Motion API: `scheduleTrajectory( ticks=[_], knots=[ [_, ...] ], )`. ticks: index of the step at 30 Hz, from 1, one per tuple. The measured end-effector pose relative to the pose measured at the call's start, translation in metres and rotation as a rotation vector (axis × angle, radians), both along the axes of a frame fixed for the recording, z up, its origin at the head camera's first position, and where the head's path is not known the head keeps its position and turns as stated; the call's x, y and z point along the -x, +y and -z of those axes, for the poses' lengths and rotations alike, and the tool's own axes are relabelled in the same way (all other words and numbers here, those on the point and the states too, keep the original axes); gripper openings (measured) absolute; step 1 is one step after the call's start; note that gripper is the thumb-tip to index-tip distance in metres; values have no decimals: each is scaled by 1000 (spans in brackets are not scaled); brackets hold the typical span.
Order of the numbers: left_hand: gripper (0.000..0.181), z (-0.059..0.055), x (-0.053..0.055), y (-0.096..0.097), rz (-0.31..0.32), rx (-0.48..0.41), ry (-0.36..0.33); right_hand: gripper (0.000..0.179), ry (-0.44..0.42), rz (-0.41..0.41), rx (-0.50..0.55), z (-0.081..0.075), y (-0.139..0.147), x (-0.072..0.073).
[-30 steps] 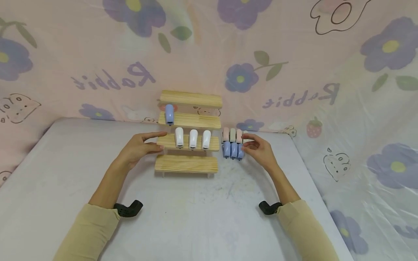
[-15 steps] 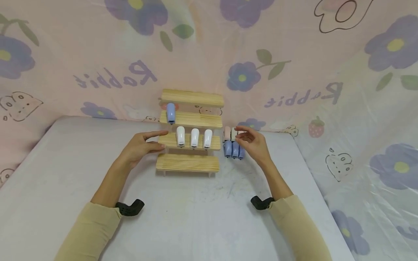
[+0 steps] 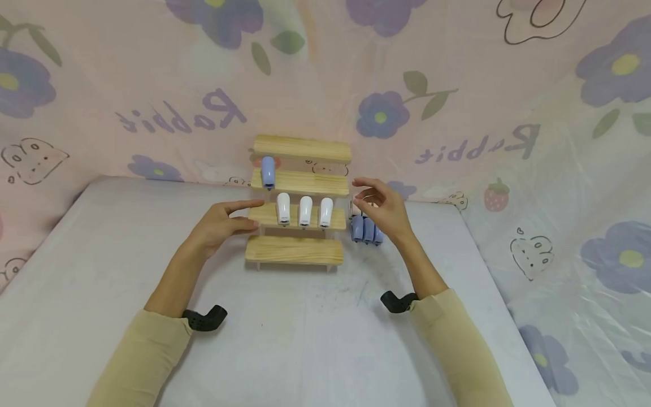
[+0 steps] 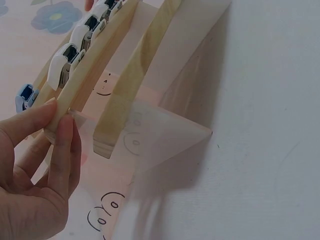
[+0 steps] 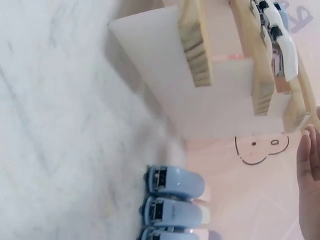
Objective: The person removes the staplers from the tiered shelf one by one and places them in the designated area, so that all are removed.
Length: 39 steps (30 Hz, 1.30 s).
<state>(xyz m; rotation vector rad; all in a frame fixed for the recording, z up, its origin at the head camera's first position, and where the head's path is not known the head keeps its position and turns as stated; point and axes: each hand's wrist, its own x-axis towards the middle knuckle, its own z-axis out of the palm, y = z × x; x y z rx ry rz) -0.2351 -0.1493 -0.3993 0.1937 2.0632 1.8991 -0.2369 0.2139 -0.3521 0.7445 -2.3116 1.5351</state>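
A tiered wooden display shelf (image 3: pixel 295 251) with white side supports stands at the table's back. Three white mini staplers (image 3: pixel 305 211) sit on its second board from the bottom, and one blue mini stapler (image 3: pixel 268 172) is on the board above. In the left wrist view, my left hand (image 4: pixel 35 200) pinches the left end of the board with the white staplers between thumb and fingers. My right hand (image 3: pixel 387 212) is beside the shelf's right side, fingers bent towards the boards, nothing seen between them. Whether its fingertips touch a board, I cannot tell.
On the table right of the shelf stand three blue staplers (image 3: pixel 368 230). Behind them is a row with a pink stapler (image 3: pixel 354 210), mostly hidden by my right hand. A printed fabric backdrop (image 3: pixel 305 79) rises behind and at the sides of the white table (image 3: pixel 290 333).
My right hand has moved left and up, from over the grouped staplers to the shelf's right side. My left hand stays at the board's left end. The view has shifted slightly.
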Motion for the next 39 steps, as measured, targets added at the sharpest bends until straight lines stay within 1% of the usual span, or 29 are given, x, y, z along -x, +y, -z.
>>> scheduleTrajectory(
  ticks=[6, 11, 16, 23, 27, 34, 39],
  knots=[
    [56, 0, 1, -1, 6, 10, -4, 38, 33, -32, 28, -10, -14, 2],
    [56, 0, 1, -1, 3, 19, -10, 38, 31, -64, 69, -16, -28, 7],
    [55, 0, 1, 0, 4, 25, -18, 37, 30, -91, 75, -19, -40, 10],
    [55, 0, 3, -1, 9, 28, -11, 38, -15, -98, 43, -27, -55, 16],
    [54, 0, 3, 0, 14, 17, -16, 39, -52, -119, 57, -30, -64, 20],
    [54, -1, 4, 1, 14, 30, -12, 40, -41, -135, 31, -36, -85, 24],
    [55, -1, 4, -1, 17, 27, -22, 44, -91, -156, 11, -39, -96, 26]
  ],
)
